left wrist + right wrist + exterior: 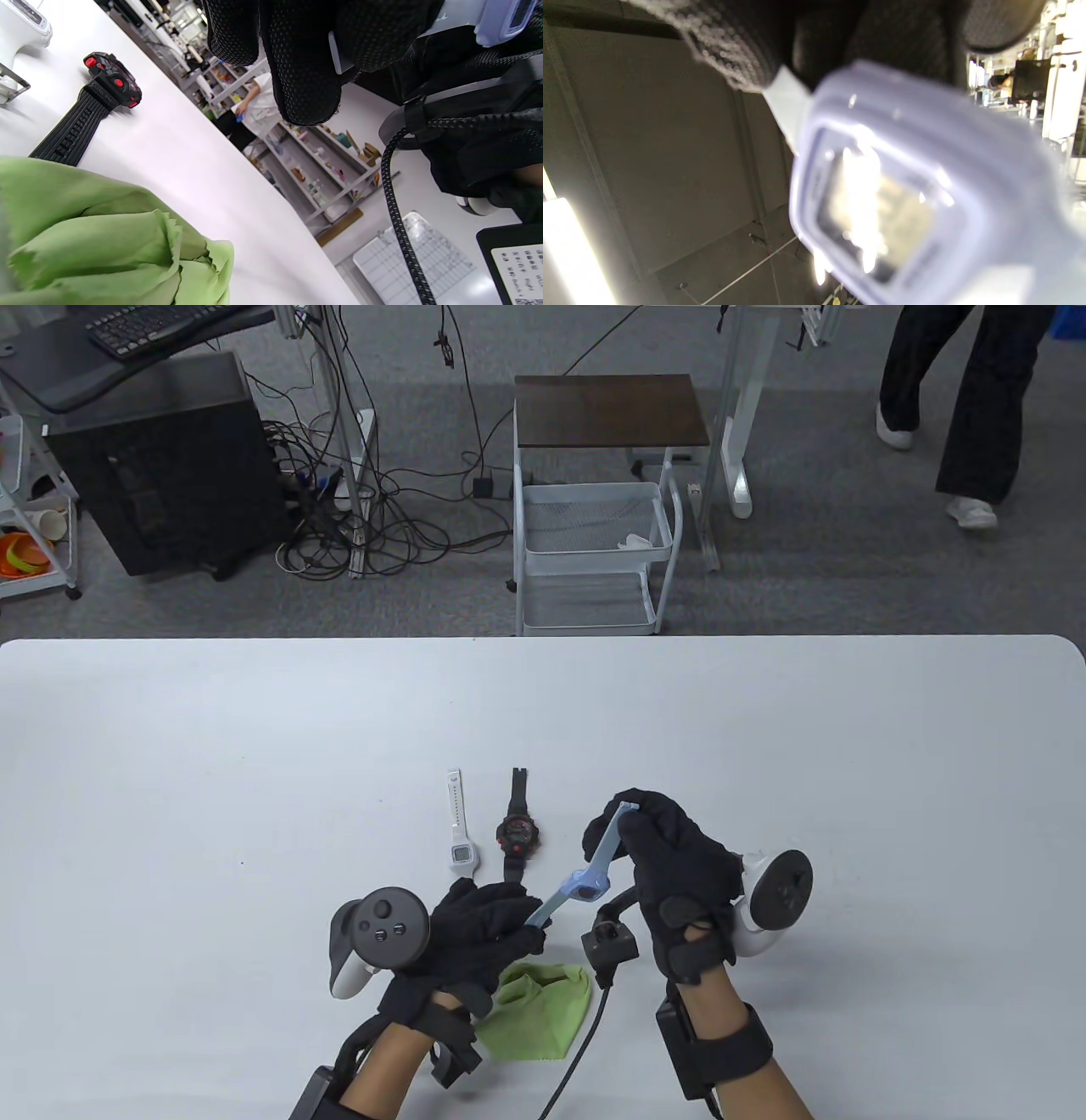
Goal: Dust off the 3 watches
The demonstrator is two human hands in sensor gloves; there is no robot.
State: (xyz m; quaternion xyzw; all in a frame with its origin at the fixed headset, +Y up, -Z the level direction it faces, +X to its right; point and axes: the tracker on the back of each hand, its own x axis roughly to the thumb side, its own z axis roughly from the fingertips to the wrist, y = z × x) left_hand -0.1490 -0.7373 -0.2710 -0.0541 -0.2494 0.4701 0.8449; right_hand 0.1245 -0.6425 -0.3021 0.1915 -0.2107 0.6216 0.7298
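Both hands, left hand [475, 925] and right hand [670, 857], pinch blue watch [585, 885] ends above table [170, 772]; far half bare.

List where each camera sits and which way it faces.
Table view: overhead, angled down at the table; shows left hand, right hand, forearms.
Left wrist view: low, along the tabletop; gloved fingers above.
Right wrist view: upward, blurred, blue watch close.
Shared: blue watch, black watch, green cloth.

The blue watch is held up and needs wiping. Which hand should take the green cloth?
Probably the left hand: the green cloth lies right beside it, while the right hand pinches the blue watch by its far strap.
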